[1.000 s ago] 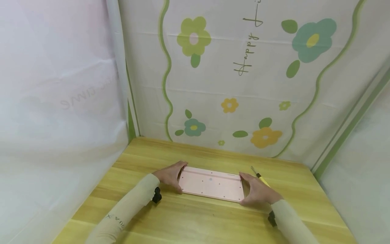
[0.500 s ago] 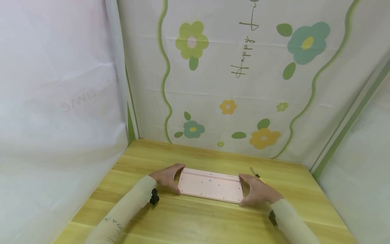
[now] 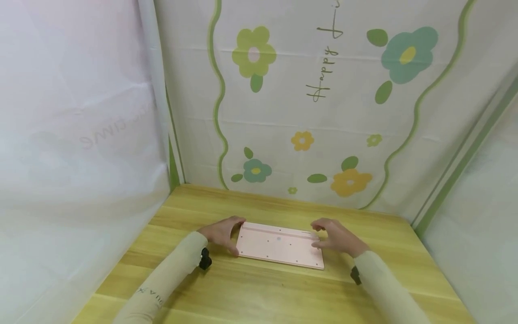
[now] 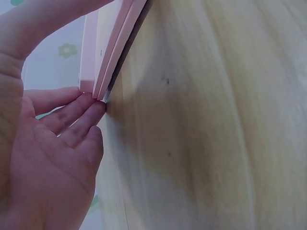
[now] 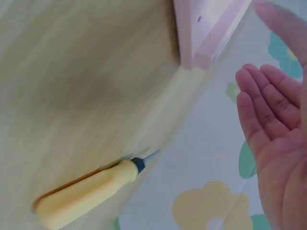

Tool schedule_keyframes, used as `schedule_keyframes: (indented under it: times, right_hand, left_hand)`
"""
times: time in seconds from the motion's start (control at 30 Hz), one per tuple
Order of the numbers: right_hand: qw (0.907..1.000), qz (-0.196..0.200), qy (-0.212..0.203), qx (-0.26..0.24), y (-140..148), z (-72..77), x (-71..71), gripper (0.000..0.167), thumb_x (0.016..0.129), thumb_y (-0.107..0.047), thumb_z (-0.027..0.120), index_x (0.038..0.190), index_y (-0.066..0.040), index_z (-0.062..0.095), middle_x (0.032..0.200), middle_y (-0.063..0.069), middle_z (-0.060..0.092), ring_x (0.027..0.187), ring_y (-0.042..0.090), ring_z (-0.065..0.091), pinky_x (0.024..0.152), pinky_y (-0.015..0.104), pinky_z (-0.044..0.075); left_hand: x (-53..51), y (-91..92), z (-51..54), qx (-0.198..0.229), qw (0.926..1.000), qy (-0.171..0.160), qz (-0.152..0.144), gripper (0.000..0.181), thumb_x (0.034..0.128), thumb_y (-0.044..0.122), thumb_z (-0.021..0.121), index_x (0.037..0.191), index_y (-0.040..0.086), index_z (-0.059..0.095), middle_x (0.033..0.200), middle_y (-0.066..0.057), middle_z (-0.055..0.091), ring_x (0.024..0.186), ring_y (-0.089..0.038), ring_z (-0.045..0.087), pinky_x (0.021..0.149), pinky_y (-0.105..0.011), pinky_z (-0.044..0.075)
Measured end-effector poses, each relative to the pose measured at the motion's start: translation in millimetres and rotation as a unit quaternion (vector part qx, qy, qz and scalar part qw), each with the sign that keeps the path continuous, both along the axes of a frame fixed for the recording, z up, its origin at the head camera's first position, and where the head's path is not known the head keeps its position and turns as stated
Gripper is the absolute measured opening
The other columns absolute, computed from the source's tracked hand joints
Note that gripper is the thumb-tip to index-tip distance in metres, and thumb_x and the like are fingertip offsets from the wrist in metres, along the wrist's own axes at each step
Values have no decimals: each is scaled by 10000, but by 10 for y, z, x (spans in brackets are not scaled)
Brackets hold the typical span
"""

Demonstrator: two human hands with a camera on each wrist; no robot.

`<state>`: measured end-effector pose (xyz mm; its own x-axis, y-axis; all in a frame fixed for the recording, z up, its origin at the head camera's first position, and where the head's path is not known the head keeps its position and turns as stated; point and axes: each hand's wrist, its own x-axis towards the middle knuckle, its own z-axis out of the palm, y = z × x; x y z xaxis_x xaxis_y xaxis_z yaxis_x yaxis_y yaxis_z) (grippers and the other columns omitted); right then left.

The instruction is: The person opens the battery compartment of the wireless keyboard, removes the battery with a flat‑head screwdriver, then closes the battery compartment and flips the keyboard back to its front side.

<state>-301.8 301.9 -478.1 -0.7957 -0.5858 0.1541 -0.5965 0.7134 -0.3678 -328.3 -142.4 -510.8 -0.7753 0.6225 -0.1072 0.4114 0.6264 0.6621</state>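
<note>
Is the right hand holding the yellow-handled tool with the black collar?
No, the right wrist view shows the tool lying on the wood-grain tabletop, apart from the right hand.

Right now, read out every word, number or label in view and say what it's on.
"Happy", sideways, on the back curtain; the script beyond it runs out of frame, unreadable.
"ime", mirrored, on the left curtain; what adjoins it is too faint.
Left sleeve: letters too small to read surely.
Pink panel and yellow-handled tool: nothing legible.
</note>
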Motion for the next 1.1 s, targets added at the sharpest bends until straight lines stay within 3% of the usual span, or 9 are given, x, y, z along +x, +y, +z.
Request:
schedule_keyframes:
  times: [0.4, 0.7, 1.1]
  right_hand:
    - [9999, 118, 98, 74, -237, -36, -153, 352, 886, -94, 833, 1191, 37, 717, 1088, 109, 757, 975, 229, 701, 887, 455, 612]
    - [9997, 135, -180, -104, -270, -92, -243, 245, 891, 11, 793, 1121, 53, 722, 1000, 112, 751, 902, 226, 687, 839, 499, 611]
    - [9987, 474, -178, -14, -325, -115, -361, 159, 869, 83, 774, 1004, 7, 735, 900, 94, 746, 807, 152, 670, 742, 316, 613]
  left_hand:
    - [-3, 5, -10, 21, 10000, -34, 24, 1214, 667, 315, 1019, 1625, 27, 334, 1663, -145, 387, 1553, -353, 366, 1280, -547, 321]
    - [-8, -14, -7, 75, 9998, -163, 55, 1222, 677, 332, 1015, 1636, 38, 317, 1684, -149, 351, 1570, -361, 336, 1288, -545, 306]
    - [15, 0, 19, 88, 9996, -244, 95, 1214, 683, 327, 1013, 1636, 42, 316, 1685, -148, 348, 1573, -356, 334, 1291, -537, 302]
